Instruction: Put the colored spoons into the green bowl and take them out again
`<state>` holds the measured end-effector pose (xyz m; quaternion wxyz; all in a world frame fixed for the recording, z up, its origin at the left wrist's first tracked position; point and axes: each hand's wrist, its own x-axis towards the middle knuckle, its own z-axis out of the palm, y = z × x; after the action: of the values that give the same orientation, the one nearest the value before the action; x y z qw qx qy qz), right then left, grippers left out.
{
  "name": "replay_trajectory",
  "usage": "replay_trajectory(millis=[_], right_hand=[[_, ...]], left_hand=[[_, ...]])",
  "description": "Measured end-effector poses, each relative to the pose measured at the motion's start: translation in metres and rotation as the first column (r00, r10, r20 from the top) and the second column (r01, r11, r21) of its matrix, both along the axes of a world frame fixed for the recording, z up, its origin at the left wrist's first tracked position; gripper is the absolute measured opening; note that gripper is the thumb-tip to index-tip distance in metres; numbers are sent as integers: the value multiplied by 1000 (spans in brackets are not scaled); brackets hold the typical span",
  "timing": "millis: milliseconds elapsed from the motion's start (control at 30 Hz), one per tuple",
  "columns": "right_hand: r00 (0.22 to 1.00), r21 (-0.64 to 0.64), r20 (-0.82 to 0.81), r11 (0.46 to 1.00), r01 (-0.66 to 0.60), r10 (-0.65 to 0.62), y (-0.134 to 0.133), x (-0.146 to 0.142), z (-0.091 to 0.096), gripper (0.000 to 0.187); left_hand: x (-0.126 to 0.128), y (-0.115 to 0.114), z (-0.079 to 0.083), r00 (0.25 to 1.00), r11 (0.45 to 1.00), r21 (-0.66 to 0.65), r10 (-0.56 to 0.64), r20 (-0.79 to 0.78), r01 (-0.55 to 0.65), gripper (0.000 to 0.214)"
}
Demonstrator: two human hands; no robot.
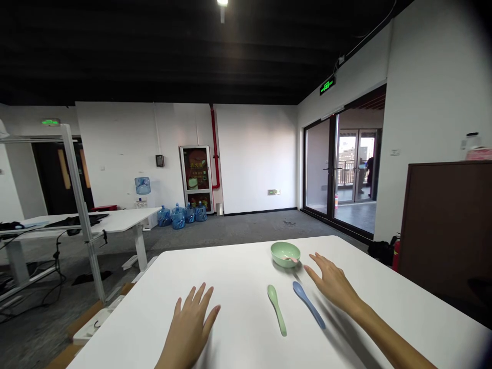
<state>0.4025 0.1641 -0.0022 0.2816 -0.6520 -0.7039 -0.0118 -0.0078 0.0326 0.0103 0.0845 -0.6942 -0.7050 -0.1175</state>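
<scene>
On the white table (238, 287) stands a green bowl (280, 251), with a small pinkish spoon (291, 259) lying inside it; the rest of that spoon is hard to make out. In front of the bowl lie a green spoon (277, 310) and, to its right, a blue spoon (309, 305), both with handles toward me. My right hand (331, 279) is open just right of the bowl, fingers apart and holding nothing. Over the table's left part, my left hand (192, 320) is open with fingers spread, away from the spoons.
A brown cabinet (442, 220) stands to the right of the table. At the left are another white table (130, 219) and a metal frame post (79, 195). Blue water bottles (178, 217) stand by the back wall, and glass doors (319, 166) are at the back right.
</scene>
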Motion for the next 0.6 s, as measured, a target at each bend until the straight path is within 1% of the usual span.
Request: replay_trajectory(millis=[200, 333, 467, 600], right_hand=[[1000, -91, 15, 996, -5, 6, -29, 6, -26, 75], [1000, -113, 0, 994, -10, 10, -41, 8, -41, 77], [1000, -115, -2, 993, -13, 13, -47, 9, -49, 77], [1000, -115, -8, 993, -22, 22, -50, 8, -52, 77]], left_hand=[[0, -1, -1, 1000, 1000, 7, -9, 4, 9, 57], [1, -1, -1, 1000, 1000, 12, -12, 11, 12, 56], [2, -2, 0, 1000, 1000, -10, -6, 6, 6, 57], [3, -3, 1, 1000, 1000, -17, -3, 1, 3, 57]])
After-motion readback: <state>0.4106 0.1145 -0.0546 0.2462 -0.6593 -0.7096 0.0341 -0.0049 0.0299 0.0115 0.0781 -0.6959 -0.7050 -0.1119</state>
